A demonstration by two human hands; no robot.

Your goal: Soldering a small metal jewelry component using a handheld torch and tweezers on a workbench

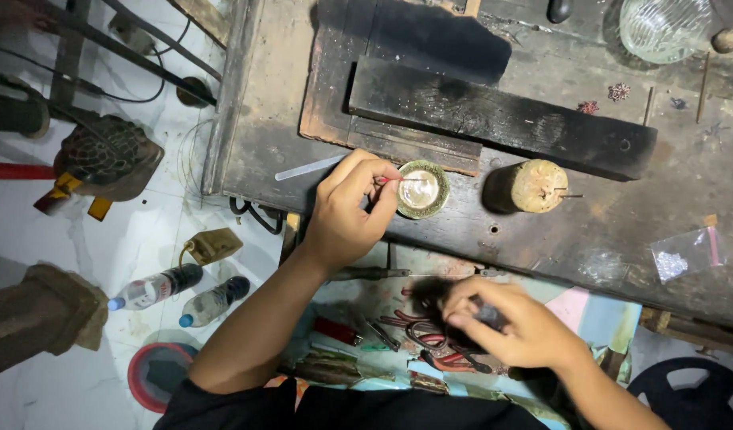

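**At the bench: a thin tool over the small dish, a dark piece in my other hand**

At the far left of the frame, on the pale marble floor, lie two plastic bottles [179, 293] side by side, with a red-rimmed round bin [154, 374] just below them near the bottom edge. Above them stands a small olive-coloured can [212, 245].

Moving right, the dark, worn workbench [589, 231] begins and fills the upper middle and right of the frame. A clear plastic strip [309, 168] lies near its left edge. My left hand [346, 215] sits just right of that, in the centre of the frame, fingers pinched narrow around a thin red-tipped tool [390, 181] whose end reaches over a small round dish [421, 189] with a pale, shiny inside. The hand is just beside the dish; I cannot tell whether it touches it.

Above the dish lies a long charred wooden block [502, 115]. To the right of the dish stands a stubby wooden cylinder [530, 186] with a pin sticking out of its top.

Lower down, right of centre, my right hand [514, 326] is closed around a small dark object [488, 315], blurred, held over an open drawer where red-handled pliers [430, 338] lie among other tools.

At the upper right stands a ribbed glass jar [663, 28], and at the right edge lies a small clear plastic bag [684, 255].
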